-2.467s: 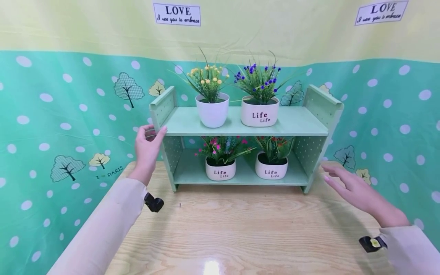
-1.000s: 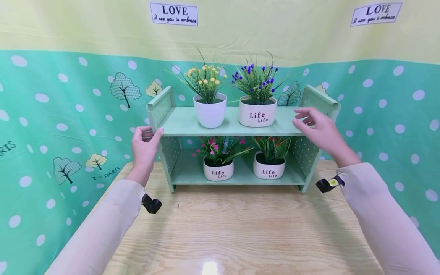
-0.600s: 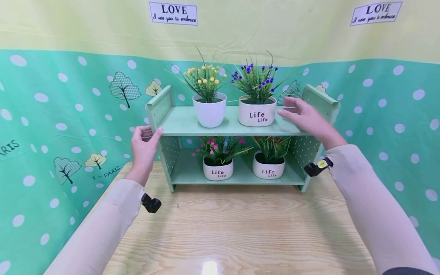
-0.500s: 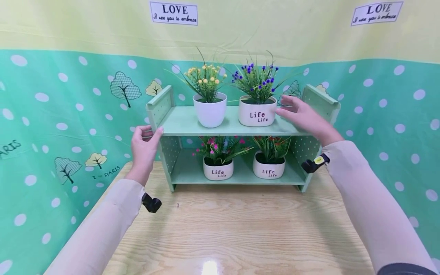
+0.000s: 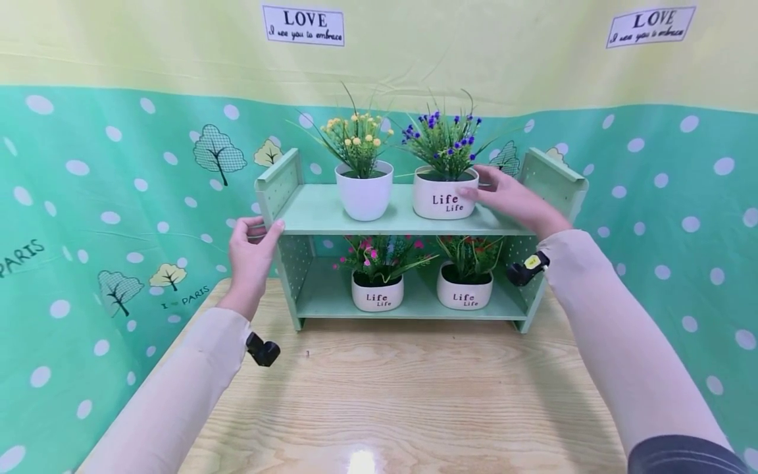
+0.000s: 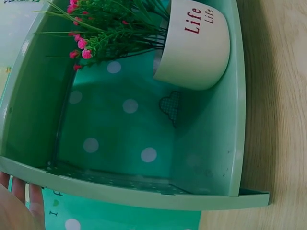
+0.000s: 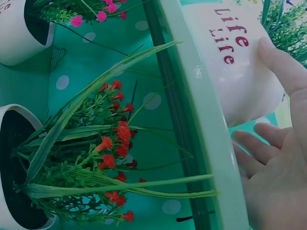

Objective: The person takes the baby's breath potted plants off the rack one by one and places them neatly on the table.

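Observation:
A pale green two-tier shelf [image 5: 320,227] stands on the table. My left hand [image 5: 249,260] holds its left side panel, thumb at the front edge and fingers around the outside. On the upper tier, my right hand [image 5: 512,197] grips a white "Life" pot of purple flowers [image 5: 435,204], thumb on its front and fingers at its right side. The right wrist view shows the thumb [image 7: 278,60] against the pot's wall. To its left stands a plain white pot of yellow flowers [image 5: 364,194].
The lower tier bears a "Life" pot of pink flowers [image 5: 377,296] and one of red flowers [image 5: 464,293]. Behind the shelf hangs a green and yellow curtain [image 5: 130,191] with dots and trees. The wooden table [image 5: 385,388] extends in front.
My right hand has come in from right of the shelf, over the upper tier, and has taken hold of the pot of purple flowers. My left hand stays on the side panel.

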{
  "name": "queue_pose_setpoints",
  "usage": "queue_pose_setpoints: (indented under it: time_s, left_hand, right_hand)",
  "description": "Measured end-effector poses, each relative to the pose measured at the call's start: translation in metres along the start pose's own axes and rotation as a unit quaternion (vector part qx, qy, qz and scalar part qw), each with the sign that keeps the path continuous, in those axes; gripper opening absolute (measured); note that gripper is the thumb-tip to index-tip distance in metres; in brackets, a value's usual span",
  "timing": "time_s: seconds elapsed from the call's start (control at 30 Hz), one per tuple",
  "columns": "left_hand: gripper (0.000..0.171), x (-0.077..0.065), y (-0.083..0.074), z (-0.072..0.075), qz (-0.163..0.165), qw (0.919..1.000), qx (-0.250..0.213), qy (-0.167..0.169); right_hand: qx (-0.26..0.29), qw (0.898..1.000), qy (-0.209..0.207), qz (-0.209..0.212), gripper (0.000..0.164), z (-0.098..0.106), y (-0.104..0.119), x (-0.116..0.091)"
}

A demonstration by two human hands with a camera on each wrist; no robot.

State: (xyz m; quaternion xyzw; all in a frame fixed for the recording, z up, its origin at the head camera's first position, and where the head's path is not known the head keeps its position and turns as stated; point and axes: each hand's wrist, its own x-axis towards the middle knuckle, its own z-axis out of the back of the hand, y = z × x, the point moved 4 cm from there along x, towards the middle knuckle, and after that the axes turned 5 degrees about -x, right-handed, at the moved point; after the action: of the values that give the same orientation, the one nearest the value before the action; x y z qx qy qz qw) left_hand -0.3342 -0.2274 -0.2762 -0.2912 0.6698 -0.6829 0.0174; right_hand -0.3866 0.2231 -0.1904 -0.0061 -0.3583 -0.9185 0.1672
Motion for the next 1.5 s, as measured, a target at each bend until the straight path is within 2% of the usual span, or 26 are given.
queue_pose_setpoints:
  time_s: [0.27,0.53,0.87,1.5]
  left_hand:
    - [0.041,0.000,-0.001,0.000,0.001,1.0000,0.001,0.008]
    - [0.041,-0.002,0.001,0.000,-0.003,0.9999,-0.002,0.013]
    - [0.041,-0.002,0.001,0.001,0.001,1.0000,-0.006,0.005]
    - [0.040,-0.002,0.000,-0.001,0.002,0.9999,-0.009,0.009]
  right_hand:
    - [0.005,1.000,0.012,-0.008,0.103,-0.003,0.002,0.003]
    - [-0.017,1.000,-0.002,-0.019,0.107,-0.004,0.004,0.005]
    - [0.008,1.000,-0.011,-0.002,0.103,-0.004,0.004,0.007]
    - [-0.019,0.999,-0.030,-0.002,0.101,0.005,-0.003,-0.013]
